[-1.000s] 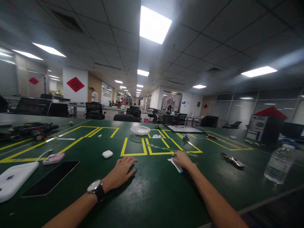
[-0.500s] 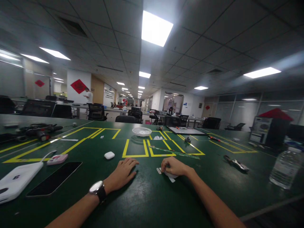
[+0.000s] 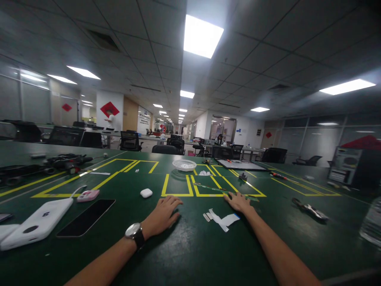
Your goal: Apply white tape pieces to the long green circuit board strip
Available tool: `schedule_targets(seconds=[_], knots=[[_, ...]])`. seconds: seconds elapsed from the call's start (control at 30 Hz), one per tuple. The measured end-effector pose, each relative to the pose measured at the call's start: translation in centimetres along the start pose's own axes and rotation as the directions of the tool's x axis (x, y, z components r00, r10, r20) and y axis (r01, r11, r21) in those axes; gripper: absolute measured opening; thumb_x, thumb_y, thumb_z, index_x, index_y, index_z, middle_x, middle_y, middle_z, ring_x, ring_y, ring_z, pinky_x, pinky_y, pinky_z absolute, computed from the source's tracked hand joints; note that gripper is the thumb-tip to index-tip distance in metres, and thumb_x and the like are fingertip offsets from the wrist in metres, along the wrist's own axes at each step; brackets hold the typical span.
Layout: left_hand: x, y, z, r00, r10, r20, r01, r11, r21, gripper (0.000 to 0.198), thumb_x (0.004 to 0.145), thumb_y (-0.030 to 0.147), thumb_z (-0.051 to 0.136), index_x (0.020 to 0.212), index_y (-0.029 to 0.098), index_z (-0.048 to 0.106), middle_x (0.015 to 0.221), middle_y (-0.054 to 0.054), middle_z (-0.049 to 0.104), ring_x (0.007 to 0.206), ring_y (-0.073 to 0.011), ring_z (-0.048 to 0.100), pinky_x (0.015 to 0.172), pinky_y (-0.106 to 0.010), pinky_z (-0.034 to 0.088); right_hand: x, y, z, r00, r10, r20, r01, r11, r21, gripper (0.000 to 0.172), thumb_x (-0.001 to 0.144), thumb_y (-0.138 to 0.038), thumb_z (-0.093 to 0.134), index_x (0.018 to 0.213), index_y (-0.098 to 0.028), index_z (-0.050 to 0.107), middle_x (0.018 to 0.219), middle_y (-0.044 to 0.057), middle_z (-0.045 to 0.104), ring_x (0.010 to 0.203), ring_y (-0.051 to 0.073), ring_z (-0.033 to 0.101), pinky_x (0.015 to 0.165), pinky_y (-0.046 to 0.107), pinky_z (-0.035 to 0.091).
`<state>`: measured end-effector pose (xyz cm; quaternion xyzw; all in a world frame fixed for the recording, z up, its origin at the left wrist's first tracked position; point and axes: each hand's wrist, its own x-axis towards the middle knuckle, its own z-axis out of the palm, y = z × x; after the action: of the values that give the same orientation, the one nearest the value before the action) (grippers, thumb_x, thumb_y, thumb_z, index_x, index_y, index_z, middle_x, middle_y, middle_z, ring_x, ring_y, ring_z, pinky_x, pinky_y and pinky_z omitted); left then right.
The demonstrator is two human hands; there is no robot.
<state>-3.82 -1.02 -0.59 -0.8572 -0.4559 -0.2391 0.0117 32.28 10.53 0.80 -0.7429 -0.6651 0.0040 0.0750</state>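
White, blue-tipped strip (image 3: 221,223), green table (image 3: 184,254), yellow tape lines (image 3: 177,195)

Frame centre: basket (image 3: 184,165) on table (image 3: 181,258). Below: flat ribbon (image 3: 218,220) between left hand (image 3: 160,216) and right hand (image 3: 240,203), nearer the latter. Lower left: phone (image 3: 87,217), right of power bank (image 3: 43,221). Right edge: bottle (image 3: 372,222).

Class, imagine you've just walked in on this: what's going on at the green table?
A person sits or stands at a green table with both hands over it. The left hand lies palm down, holding nothing visible. The right hand is at a thin green strip; whether it grips it is unclear. A folded white ribbon lies loose between the hands, nearer the right, and a white basket stands farther back.
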Motion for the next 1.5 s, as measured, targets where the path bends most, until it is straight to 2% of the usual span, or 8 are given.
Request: schedule_targets(seconds=[0.2,0.43,0.53,0.63,0.8,0.97,1.27,1.5], knots=[[0.3,0.3,-1.0,0.999,-0.003,-0.036,0.004,1.0,0.026,0.032,0.095,0.025,0.048,0.127,0.025,0.052,0.133,-0.006,0.053,0.125,-0.0248,0.045,0.101,-0.042,0.035,0.0,-1.6,0.0,0.92,-0.38,0.097,0.368,0.921,0.128,0.06,0.097,-0.057,0.023,0.138,-0.024,0.051,0.139,0.014,0.051,0.13,0.03,0.044,0.105,0.049,0.034],[0.5,0.5,-1.2,0.999,-0.006,-0.046,0.005,1.0,-0.012,0.03,0.097,0.027,0.046,0.126,0.024,0.053,0.131,-0.006,0.055,0.123,-0.0241,0.048,0.101,-0.04,0.038,-6.3,-8.4,-0.6,0.498,-0.865,0.063,0.823,0.494,0.28,0.054,0.095,-0.055,0.039,0.14,-0.026,0.05,0.149,0.011,0.04,0.136,0.028,0.038,0.112,0.046,0.025],[0.3,0.6,-0.8,0.999,0.035,0.03,-0.033,0.997,-0.067,0.033,0.097,0.025,0.047,0.13,0.025,0.05,0.133,-0.005,0.055,0.124,-0.0231,0.048,0.103,-0.04,0.037,-9.0,-10.2,-1.2,0.368,-0.928,0.064,0.875,0.369,0.314,0.056,0.091,-0.051,0.051,0.142,-0.027,0.047,0.152,0.01,0.036,0.137,0.029,0.036,0.113,0.046,0.024],[0.0,0.6,-0.7,0.988,0.088,0.128,-0.071,0.988,-0.134,0.038,0.096,0.025,0.048,0.134,0.029,0.046,0.138,-0.004,0.051,0.128,-0.0231,0.046,0.104,-0.04,0.037,-10.0,-10.3,-1.9,0.3,-0.953,0.041,0.882,0.294,0.369,0.055,0.088,-0.036,0.058,0.141,-0.028,0.047,0.151,0.008,0.038,0.135,0.027,0.038,0.113,0.043,0.026],[-0.2,0.3,-0.7,0.965,0.155,0.212,-0.112,0.973,-0.2,0.045,0.098,0.029,0.045,0.142,0.034,0.037,0.148,-0.002,0.043,0.135,-0.0226,0.039,0.106,-0.042,0.034,-8.9,-8.0,-2.9,0.362,-0.931,-0.048,0.858,0.313,0.408,0.062,0.071,-0.007,0.056,0.131,-0.022,0.056,0.131,0.008,0.057,0.122,0.022,0.051,0.108,0.037,0.034],[-0.2,0.1,-0.1,0.948,0.159,0.276,-0.124,0.982,-0.141,0.038,0.101,0.032,0.038,0.139,0.036,0.042,0.151,0.0,0.039,0.137,-0.0241,0.036,0.106,-0.045,0.03,-8.0,-6.7,-3.1,0.451,-0.89,0.07,0.829,0.447,0.336,0.055,0.066,-0.011,0.061,0.121,-0.018,0.064,0.122,0.01,0.059,0.113,0.023,0.054,0.103,0.035,0.039],[0.0,0.7,0.0,0.964,0.111,0.242,-0.091,0.991,-0.094,0.048,0.099,0.042,0.042,0.145,0.03,0.034,0.147,-0.006,0.044,0.131,-0.0261,0.039,0.103,-0.043,0.032,-7.0,-6.6,-2.1,0.621,-0.784,-0.018,0.744,0.581,0.331,0.037,0.076,-0.028,0.068,0.112,-0.017,0.067,0.097,0.007,0.065,0.086,0.02,0.06,0.078,0.03,0.047],[0.2,1.2,0.6,0.965,0.089,0.248,-0.082,0.996,-0.04,0.046,0.101,0.048,0.035,0.142,0.028,0.04,0.15,-0.005,0.04,0.134,-0.027,0.037,0.101,-0.044,0.031,-7.1,-7.6,-0.7,0.63,-0.775,-0.046,0.745,0.586,0.32,0.017,0.079,-0.03,0.067,0.087,-0.016,0.072,0.08,0.004,0.067,0.072,0.015,0.057,0.065,0.025,0.041]])
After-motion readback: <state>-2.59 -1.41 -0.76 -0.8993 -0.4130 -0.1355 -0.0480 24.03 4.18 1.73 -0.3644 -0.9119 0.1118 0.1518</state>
